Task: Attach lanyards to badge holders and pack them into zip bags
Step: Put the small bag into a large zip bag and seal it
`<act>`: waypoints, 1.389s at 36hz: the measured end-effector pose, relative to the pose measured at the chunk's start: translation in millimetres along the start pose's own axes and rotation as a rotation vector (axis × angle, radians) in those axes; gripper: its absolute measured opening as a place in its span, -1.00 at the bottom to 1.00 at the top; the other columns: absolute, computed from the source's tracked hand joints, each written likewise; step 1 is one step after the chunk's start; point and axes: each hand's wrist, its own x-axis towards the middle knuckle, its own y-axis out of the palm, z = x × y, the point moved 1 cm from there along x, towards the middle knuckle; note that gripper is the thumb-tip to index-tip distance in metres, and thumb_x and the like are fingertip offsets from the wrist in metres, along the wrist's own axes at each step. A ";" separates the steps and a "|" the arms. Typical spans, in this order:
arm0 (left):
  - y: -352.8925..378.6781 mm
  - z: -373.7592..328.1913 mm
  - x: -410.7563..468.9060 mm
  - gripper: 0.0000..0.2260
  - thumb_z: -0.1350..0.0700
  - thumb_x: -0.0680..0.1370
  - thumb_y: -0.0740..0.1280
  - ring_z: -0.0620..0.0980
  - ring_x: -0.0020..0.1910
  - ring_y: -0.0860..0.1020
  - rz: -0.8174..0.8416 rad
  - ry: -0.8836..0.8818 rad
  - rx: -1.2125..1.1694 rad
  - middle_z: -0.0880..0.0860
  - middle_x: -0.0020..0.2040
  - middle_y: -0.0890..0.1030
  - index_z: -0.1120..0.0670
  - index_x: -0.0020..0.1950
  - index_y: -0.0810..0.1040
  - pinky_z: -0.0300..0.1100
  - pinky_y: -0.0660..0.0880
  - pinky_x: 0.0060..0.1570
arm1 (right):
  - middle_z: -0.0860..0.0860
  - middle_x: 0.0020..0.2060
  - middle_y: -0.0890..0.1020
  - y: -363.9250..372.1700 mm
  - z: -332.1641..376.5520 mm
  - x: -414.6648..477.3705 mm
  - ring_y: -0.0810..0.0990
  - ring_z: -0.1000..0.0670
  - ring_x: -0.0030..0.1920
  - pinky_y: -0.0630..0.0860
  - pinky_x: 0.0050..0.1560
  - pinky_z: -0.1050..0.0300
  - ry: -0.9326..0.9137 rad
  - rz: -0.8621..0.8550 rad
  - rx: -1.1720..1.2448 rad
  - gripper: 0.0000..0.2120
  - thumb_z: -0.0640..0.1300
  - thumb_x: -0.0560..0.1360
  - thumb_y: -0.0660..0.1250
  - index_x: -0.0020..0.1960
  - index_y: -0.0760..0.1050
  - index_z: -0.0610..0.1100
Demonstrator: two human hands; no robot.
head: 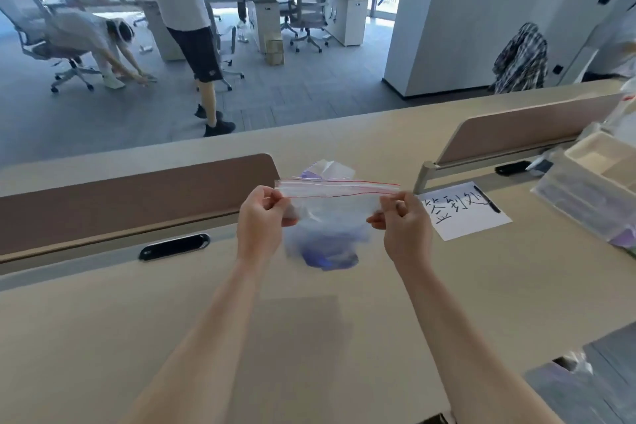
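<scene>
Your left hand (pixel 263 213) and right hand (pixel 401 218) pinch the two ends of the zip bag (pixel 335 213), held stretched in the air above the desk (pixel 241 337), with a blurred purple lanyard (pixel 328 253) sagging in its bottom; just beyond it lies another clear bag (pixel 328 169). Far left stands a brown divider (pixel 130 200); to the right lie a handwritten sheet (pixel 464 210) with a black pen (pixel 487 199), and clear plastic boxes (pixel 592 189)

Above the pale wooden counter (pixel 137 320), the left grip (pixel 261 217) and right grip (pixel 402 224) pinch opposite ends of a clear red-lined plastic zip bag (pixel 330 212) holding something blurred and purple.
</scene>
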 end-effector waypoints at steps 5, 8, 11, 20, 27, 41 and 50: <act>9.3 -12.7 8.2 -0.84 0.34 0.55 0.35 0.13 -0.33 0.63 0.052 0.010 -0.028 0.20 -0.25 0.58 0.14 -0.18 0.48 -0.07 0.64 -0.30 | -0.04 -0.38 0.67 -13.3 17.9 0.5 0.69 0.00 -0.35 0.58 -0.18 0.09 -0.025 -0.064 0.013 -0.83 -0.12 0.61 0.27 -0.15 0.44 -0.10; 22.3 -11.9 5.8 -0.84 0.34 0.55 0.36 0.11 -0.30 0.61 0.106 0.025 -0.085 0.20 -0.23 0.59 0.12 -0.15 0.48 -0.13 0.61 -0.32 | -0.04 -0.38 0.66 -28.6 17.1 -2.4 0.69 0.00 -0.36 0.58 -0.20 0.10 -0.025 -0.119 -0.005 -0.83 -0.13 0.62 0.26 -0.14 0.45 -0.12; 42.1 -13.3 -4.3 -0.86 0.34 0.55 0.34 0.05 -0.33 0.61 0.177 0.028 -0.154 0.12 -0.25 0.62 0.12 -0.05 0.47 -0.13 0.62 -0.30 | -0.01 -0.41 0.64 -49.7 6.0 -5.3 0.69 -0.09 -0.34 0.63 -0.14 -0.09 -0.012 -0.169 0.017 -0.82 -0.13 0.61 0.26 -0.18 0.44 -0.05; 117.0 -27.1 -51.4 -0.85 0.33 0.56 0.32 0.07 -0.35 0.60 0.384 0.019 -0.205 0.11 -0.26 0.65 0.10 0.01 0.45 -0.08 0.59 -0.26 | -0.04 -0.37 0.64 -136.5 -2.4 -33.7 0.66 -0.10 -0.37 0.59 -0.24 -0.03 0.031 -0.349 -0.038 -0.82 -0.16 0.62 0.26 -0.17 0.46 -0.08; 186.7 -38.0 -88.0 -0.80 0.30 0.55 0.34 0.12 -0.35 0.63 0.513 0.053 -0.162 0.02 -0.30 0.67 -0.01 -0.07 0.45 0.06 0.62 -0.19 | -0.03 -0.32 0.64 -214.0 0.3 -44.4 0.66 -0.05 -0.33 0.61 -0.22 0.04 0.053 -0.438 -0.087 -0.84 -0.16 0.64 0.22 -0.12 0.45 -0.11; 331.6 -59.0 -201.4 -0.88 0.32 0.59 0.32 0.10 -0.30 0.65 0.471 0.050 -0.099 0.21 -0.12 0.66 0.12 -0.01 0.45 -0.04 0.64 -0.26 | -0.08 -0.27 0.65 -398.2 -42.4 -17.6 0.64 0.00 -0.34 0.59 -0.26 0.15 0.031 -0.379 -0.014 -0.87 -0.14 0.64 0.22 -0.06 0.48 -0.13; 394.3 -72.6 -264.1 -0.85 0.35 0.58 0.31 0.03 -0.38 0.62 0.298 0.013 -0.081 0.17 -0.20 0.66 0.11 -0.04 0.44 -0.13 0.62 -0.31 | -0.07 -0.27 0.65 -483.9 -58.8 19.2 0.65 -0.04 -0.30 0.64 -0.11 -0.11 0.049 -0.199 -0.009 -0.88 -0.12 0.63 0.24 -0.09 0.46 -0.05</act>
